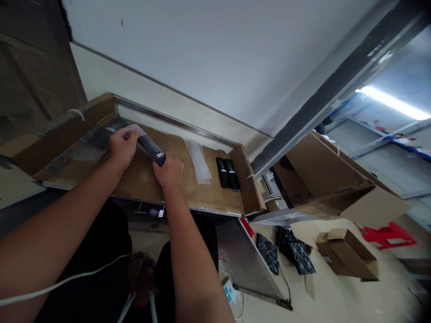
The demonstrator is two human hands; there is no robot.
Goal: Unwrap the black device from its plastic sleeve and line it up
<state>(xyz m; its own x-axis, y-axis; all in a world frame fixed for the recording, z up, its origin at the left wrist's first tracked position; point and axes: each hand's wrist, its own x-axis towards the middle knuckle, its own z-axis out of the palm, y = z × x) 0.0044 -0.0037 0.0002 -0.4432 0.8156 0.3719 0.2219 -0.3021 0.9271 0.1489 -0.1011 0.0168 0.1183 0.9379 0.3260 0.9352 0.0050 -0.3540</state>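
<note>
A black cylindrical item (150, 147) in a clear plastic sleeve is held between both hands above the cardboard-lined bench (134, 181). My left hand (124, 142) pinches the sleeve at its upper left end. At the lower right end, my right hand (169, 169) grips the black item near a small white label. Flat translucent sleeves (198, 161) lie to the right of my right hand. Farther right, two black items (227, 173) with white labels rest side by side. More clear plastic (89, 146) lies at the bench's left side.
Cardboard walls (248, 181) edge the bench, with a pale wall behind it. An open cardboard box (323, 170) stands to the right. Below are black patterned bags (294, 251), a smaller carton (346, 253) and a red stool (389, 235). A white cable (77, 278) crosses the lower left.
</note>
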